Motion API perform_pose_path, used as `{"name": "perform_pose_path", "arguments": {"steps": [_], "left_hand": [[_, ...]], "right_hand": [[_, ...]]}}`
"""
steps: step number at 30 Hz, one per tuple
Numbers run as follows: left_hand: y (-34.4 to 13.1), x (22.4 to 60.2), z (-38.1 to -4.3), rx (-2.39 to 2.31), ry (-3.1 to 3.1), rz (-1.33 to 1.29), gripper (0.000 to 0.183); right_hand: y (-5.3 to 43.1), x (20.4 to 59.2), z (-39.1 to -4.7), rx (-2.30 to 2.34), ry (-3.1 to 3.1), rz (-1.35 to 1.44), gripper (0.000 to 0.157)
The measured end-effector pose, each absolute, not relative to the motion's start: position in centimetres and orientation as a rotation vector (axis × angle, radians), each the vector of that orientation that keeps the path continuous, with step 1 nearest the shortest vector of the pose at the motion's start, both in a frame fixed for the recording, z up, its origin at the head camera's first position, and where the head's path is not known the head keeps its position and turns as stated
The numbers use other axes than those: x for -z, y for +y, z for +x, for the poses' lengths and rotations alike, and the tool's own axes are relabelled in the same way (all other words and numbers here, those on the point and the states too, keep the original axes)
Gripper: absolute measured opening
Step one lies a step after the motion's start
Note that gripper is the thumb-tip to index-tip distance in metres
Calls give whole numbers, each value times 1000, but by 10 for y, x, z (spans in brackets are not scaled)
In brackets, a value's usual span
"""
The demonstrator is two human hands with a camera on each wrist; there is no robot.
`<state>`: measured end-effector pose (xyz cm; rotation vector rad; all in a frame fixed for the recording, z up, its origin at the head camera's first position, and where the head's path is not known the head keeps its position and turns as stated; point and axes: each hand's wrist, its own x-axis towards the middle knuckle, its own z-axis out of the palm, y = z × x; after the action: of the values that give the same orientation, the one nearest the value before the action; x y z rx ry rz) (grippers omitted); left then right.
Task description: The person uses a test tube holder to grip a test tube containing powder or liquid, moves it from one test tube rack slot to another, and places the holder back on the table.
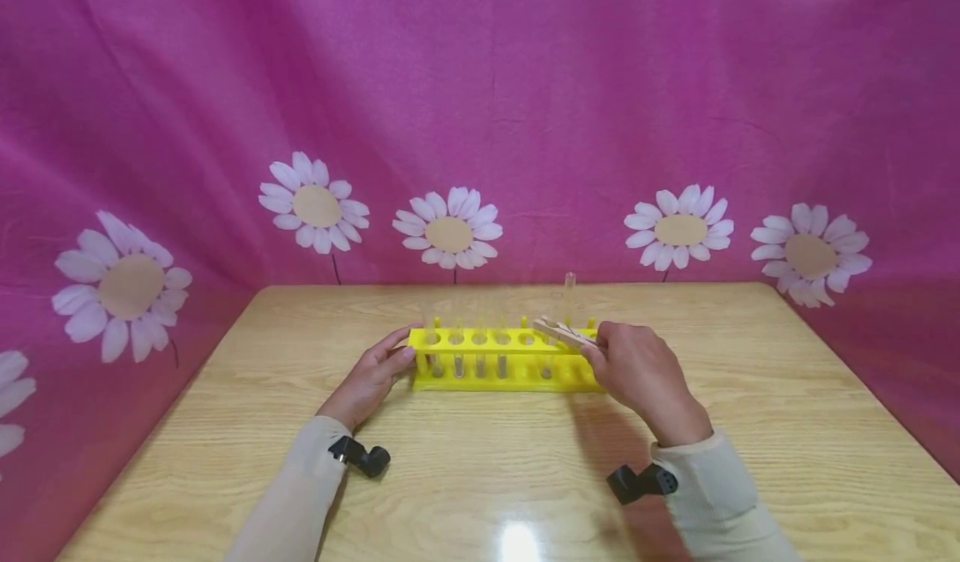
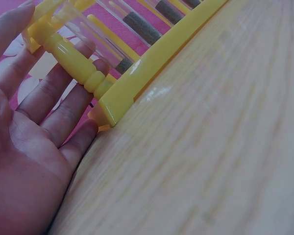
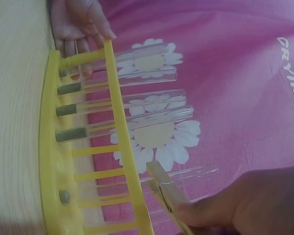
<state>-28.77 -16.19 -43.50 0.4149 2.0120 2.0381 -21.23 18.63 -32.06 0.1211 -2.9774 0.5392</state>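
Note:
A yellow test tube rack stands on the wooden table. My left hand holds its left end, thumb at the top plate and fingers behind the end post. My right hand pinches a wooden test tube clamp above the rack's right half. In the right wrist view, the tip of the clamp overlaps a clear test tube. Dark grey material lies at the bottom of several tubes in the left holes. Another small grey portion shows farther right.
A clear tube with a rounded top rises behind the rack's right side. Bare wooden table lies in front of the rack. A pink cloth with white daisies hangs behind and along the sides. Each sleeve carries a small black camera.

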Motion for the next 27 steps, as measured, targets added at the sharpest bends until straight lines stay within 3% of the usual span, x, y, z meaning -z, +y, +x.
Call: {"name": "perform_pose_path", "arguments": {"steps": [27], "left_hand": [[-163,437,-289,-2067,1965,491,56]], "right_hand": [[189,314,-209,-621,-2987,98,23]]}}
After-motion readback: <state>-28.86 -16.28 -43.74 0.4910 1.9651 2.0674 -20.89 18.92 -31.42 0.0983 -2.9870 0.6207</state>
